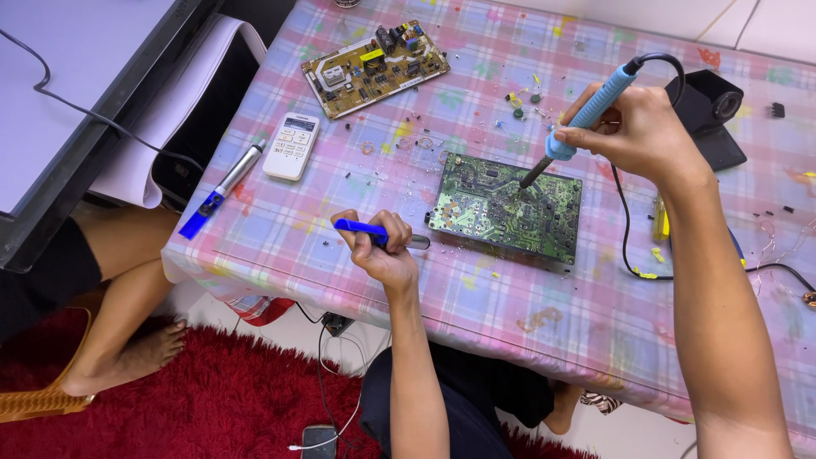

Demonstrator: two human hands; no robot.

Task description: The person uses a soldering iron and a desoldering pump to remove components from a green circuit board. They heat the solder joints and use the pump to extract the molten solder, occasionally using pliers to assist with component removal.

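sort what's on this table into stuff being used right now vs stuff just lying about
In use:
right hand holding blue-handled soldering iron
green circuit board under its tip
left hand gripping blue desoldering pump

Lying about:
tan circuit board
white remote control
silver and blue pen-shaped tool
black stand

The soldering iron in the fingers of the right hand has a matt blue plastic handle and a dark metal tip. Under that tip, the green circuit board looks glossy, with many small shiny metal solder points. The desoldering pump closed inside the fingers of the left hand has a smooth blue plastic body and a grey metal-looking end. Beneath both hands, the tablecloth seems smooth plastic-coated cloth with a soft shine. Far from the fingers, the remote control is smooth white plastic. The red rug below looks rough and fluffy.
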